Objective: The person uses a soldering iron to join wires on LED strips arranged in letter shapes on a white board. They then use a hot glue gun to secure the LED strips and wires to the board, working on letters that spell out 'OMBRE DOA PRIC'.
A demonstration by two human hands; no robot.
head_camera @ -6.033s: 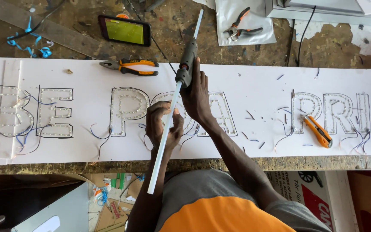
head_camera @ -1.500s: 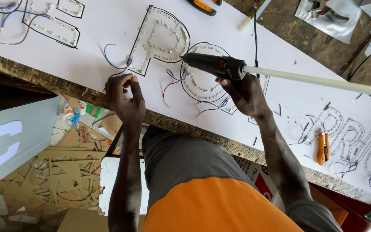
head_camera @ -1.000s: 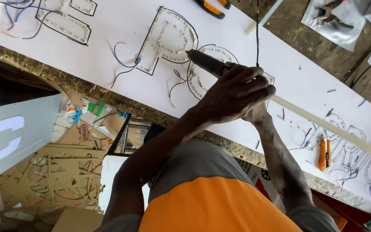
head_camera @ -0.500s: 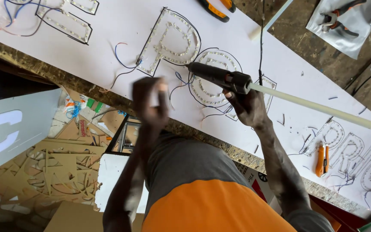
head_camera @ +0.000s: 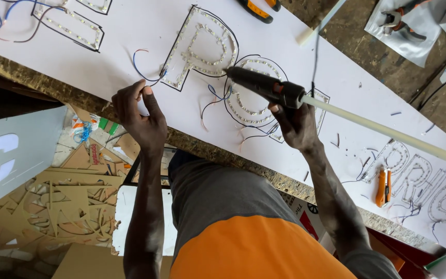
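left hand (head_camera: 139, 120): fingertips pinched, arm extended; right hand (head_camera: 296, 124): grip closed, wrist bent
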